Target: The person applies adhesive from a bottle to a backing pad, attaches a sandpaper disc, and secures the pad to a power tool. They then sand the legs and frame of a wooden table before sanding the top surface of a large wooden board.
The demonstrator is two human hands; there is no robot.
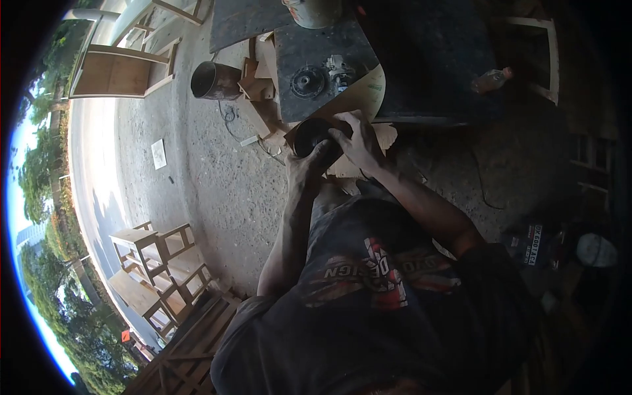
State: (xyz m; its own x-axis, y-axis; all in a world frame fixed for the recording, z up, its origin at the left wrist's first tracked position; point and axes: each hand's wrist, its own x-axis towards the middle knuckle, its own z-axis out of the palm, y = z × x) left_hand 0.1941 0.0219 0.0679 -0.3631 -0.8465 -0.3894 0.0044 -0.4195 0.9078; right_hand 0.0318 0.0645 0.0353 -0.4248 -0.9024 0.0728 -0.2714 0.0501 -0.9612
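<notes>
Left hand [309, 164], right hand [360, 141], apparently clasping dark disc [307, 133]

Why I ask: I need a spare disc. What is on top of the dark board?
A black disc and a pale metal part lie on the dark board; a bucket stands at its far edge, cut off by the frame. The board beneath them is covered.

Rough grey concrete floor [217, 191] spreads around my dark work board [316, 46]. Just left of the board lies a rusty metal cylinder [214, 80]. Farther left stands a bare wooden frame [122, 69] in hard sunlight. Well back-left of the board I see stacked wooden stools [158, 257] and green trees [39, 178].
</notes>
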